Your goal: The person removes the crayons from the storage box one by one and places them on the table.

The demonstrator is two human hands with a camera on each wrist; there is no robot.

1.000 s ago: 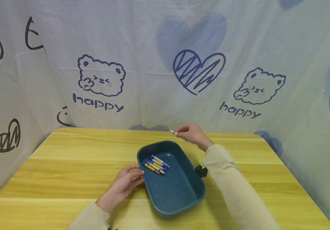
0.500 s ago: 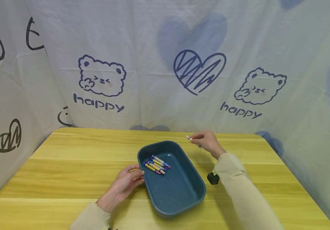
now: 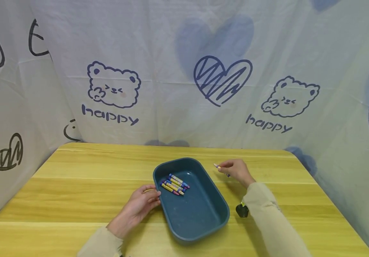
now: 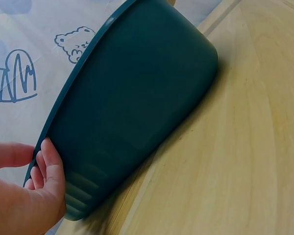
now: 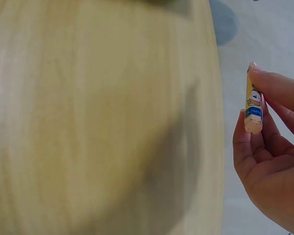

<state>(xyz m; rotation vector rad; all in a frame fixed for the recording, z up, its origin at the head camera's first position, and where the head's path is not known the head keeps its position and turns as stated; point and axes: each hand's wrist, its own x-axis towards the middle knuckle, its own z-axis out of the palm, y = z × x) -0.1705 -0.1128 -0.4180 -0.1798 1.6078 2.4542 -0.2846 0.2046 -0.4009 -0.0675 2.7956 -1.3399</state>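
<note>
A dark teal plastic bin sits on the wooden table, with several crayons lying together inside near its left wall. My left hand pinches the bin's left rim, thumb on the inner side and fingers outside, as the left wrist view also shows on the bin wall. To the right of the bin, above the table, my right hand pinches one crayon between thumb and fingers. That crayon has a pale peach tip and a yellow and blue wrapper.
The wooden table reaches back to a white cloth printed with bears and hearts. A black device hangs at the right sleeve, beside the bin's right side.
My right hand has moved right and toward me with the crayon, from behind the bin to its right side. The left hand and bin stay put.
</note>
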